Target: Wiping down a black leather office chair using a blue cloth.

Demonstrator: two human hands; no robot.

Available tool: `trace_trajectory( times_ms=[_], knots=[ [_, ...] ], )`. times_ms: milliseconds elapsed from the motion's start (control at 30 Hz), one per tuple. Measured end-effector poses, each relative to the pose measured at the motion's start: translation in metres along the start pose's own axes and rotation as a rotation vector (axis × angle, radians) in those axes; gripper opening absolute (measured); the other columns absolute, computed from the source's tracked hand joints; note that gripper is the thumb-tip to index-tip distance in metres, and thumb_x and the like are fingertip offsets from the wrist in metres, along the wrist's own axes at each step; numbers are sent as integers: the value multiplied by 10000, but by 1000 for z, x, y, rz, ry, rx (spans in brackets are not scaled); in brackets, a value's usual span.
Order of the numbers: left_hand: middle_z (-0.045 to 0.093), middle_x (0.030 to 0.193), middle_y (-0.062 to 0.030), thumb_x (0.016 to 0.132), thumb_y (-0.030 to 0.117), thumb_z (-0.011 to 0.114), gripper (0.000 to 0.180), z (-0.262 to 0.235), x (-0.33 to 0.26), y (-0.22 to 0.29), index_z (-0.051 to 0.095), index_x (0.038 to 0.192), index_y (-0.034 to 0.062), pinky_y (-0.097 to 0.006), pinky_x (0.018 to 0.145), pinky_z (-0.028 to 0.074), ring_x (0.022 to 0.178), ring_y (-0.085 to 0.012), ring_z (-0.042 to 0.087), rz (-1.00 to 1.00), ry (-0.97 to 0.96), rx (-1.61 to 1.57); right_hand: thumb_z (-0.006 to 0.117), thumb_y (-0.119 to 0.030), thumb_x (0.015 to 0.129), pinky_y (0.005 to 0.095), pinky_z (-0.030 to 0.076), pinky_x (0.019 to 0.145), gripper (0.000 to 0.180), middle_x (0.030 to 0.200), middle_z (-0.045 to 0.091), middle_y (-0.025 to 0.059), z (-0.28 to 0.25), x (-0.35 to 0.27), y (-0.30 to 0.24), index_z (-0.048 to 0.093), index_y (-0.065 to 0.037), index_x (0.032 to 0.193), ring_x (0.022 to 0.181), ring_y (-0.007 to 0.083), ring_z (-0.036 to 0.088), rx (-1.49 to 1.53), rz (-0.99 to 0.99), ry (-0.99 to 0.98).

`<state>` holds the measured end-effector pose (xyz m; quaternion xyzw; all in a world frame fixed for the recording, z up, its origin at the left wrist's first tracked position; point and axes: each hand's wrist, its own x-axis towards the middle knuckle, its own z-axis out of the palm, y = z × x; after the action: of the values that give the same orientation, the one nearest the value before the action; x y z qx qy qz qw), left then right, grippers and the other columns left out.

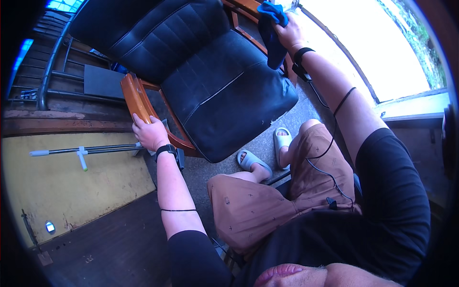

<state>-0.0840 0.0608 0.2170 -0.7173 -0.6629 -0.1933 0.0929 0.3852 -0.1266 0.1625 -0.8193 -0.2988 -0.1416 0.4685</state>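
Observation:
A black padded chair [224,86] with wooden arms stands tilted across the view in front of me. My left hand [151,134] grips the front end of its orange-brown wooden armrest [135,98], fingers over the top. On the far right side, my right hand [289,34] is closed on a blue cloth [273,10], bright blue at the top. A dark part of the cloth hangs beside the chair's other armrest. The seat's front edge shows a small worn spot. Both my wrists wear black straps.
A squeegee-like tool [83,152] with a grey handle lies on a yellowish board [71,186] at the left. Metal rails [50,62] stand behind it. A bright window [368,48] is at the right. Thin black cables [330,174] run along my right arm and lap.

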Motion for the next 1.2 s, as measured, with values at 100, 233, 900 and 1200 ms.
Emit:
trace_trajectory(
  times_ms=[100, 233, 900, 1200],
  knots=[
    [574, 1401, -152, 953, 351, 631, 595, 2, -1, -2, 479, 1490, 146, -474, 998, 521, 1241, -354, 591, 11, 18, -6, 656, -457, 870, 517, 530, 886, 467, 1020, 703, 250, 1, -1, -1, 664, -78, 1143, 969, 455, 672, 17, -17, 12],
    [575, 1398, -154, 952, 353, 632, 594, 3, -1, -2, 481, 1489, 146, -476, 996, 522, 1239, -357, 593, 12, 13, 2, 651, -457, 874, 516, 530, 886, 469, 1016, 702, 253, -1, -1, -3, 661, -73, 1144, 968, 456, 673, 6, -22, -3],
    [580, 1389, -154, 954, 354, 627, 591, 1, -2, -1, 480, 1488, 147, -477, 997, 518, 1234, -356, 597, 6, 15, -5, 658, -464, 870, 506, 530, 907, 494, 1047, 704, 256, -3, -2, -3, 661, -78, 1177, 989, 448, 674, 5, -13, -1],
    [588, 1377, -153, 956, 354, 627, 584, 3, 1, -3, 486, 1484, 148, -480, 992, 523, 1225, -359, 600, 13, 22, -12, 665, -456, 867, 502, 532, 909, 489, 1057, 707, 249, -2, -1, -6, 665, -80, 1179, 991, 447, 676, 0, 18, -23]
  ],
)
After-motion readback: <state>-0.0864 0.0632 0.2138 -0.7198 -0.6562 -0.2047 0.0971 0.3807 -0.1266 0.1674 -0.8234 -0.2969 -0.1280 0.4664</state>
